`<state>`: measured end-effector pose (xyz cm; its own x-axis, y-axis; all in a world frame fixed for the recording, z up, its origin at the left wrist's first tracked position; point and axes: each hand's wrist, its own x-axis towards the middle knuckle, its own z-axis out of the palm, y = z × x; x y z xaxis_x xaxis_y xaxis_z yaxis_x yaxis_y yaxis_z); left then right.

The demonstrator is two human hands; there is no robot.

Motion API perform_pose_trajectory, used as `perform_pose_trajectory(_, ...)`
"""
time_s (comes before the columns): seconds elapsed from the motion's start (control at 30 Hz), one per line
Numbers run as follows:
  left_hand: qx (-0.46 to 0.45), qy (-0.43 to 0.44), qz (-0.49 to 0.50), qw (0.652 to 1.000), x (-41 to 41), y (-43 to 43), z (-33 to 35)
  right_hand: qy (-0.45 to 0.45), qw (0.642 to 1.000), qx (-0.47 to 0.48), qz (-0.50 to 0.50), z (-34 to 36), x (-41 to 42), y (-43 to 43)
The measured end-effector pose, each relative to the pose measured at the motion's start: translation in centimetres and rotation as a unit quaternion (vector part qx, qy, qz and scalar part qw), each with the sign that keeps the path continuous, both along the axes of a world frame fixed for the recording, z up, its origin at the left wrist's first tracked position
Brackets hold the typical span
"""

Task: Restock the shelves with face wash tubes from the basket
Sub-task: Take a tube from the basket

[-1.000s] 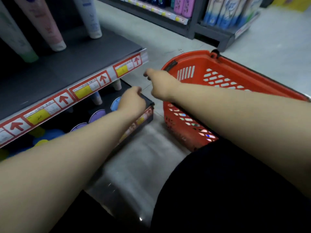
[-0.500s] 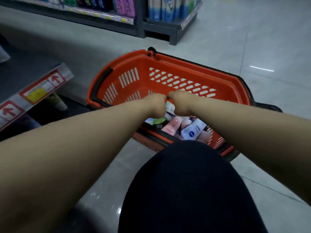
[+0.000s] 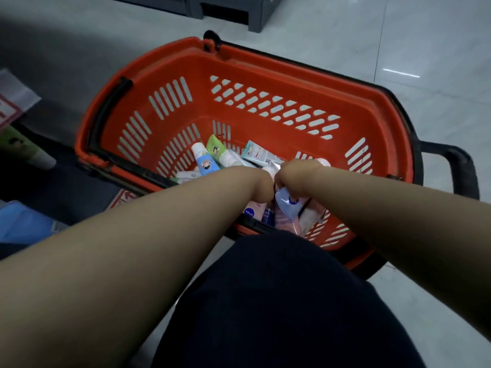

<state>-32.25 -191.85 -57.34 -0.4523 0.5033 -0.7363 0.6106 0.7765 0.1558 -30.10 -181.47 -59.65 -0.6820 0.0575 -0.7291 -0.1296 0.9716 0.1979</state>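
An orange basket (image 3: 265, 73) stands on the floor in front of my knee. Several face wash tubes lie in its bottom, among them a blue and white tube (image 3: 204, 162), a green tube (image 3: 215, 149) and a pink tube (image 3: 253, 211). Both my hands reach down into it, close together. My right hand (image 3: 296, 175) grips a white and blue tube (image 3: 288, 205) by its end. Beside it, my left hand (image 3: 261, 185) bends down among the tubes, its fingers hidden behind the wrist.
The shelf edge with a red and white price label (image 3: 12, 102) shows at the far left, with a green tube (image 3: 25, 148) on the lower shelf beneath it. Another dark shelf base (image 3: 228, 9) stands across the aisle. My dark-trousered knee (image 3: 279, 301) fills the foreground.
My view swung from the shelf down onto the basket. Both hands left the shelf edge and went down into the basket, where the right one has taken hold of a white and blue tube.
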Motion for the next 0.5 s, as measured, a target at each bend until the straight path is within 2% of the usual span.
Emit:
perform_pose_trajectory(0.07,0.009,-0.013,0.063,0.998,0.2,-0.5,1.0,0.060,0.997,-0.025,-0.036,0.6,0.2,0.5)
perform_pose_trajectory(0.13,0.013,-0.072,0.148,0.986,0.1,-1.5,1.3,0.176,0.977,-0.083,-0.090,1.6,0.6,0.8)
perform_pose_trajectory(0.2,0.061,-0.098,0.215,0.970,-0.1,-2.2,1.6,0.284,0.931,-0.159,-0.164,2.7,0.8,0.7)
perform_pose_trajectory(0.27,0.160,-0.095,0.251,0.950,0.0,-2.5,2.4,0.347,0.881,-0.230,-0.223,3.9,0.5,-0.2)
perform_pose_trajectory(0.33,0.276,-0.088,0.281,0.915,0.5,-3.2,4.1,0.394,0.830,-0.295,-0.263,5.5,-0.1,-1.8)
perform_pose_trajectory(0.43,0.402,-0.031,0.323,0.856,0.3,-5.4,6.2,0.453,0.743,-0.385,-0.307,7.9,-1.1,-4.9)
perform_pose_trajectory(0.5,0.433,0.045,0.359,0.826,0.0,-7.5,7.3,0.480,0.697,-0.426,-0.320,9.8,-1.8,-7.5)
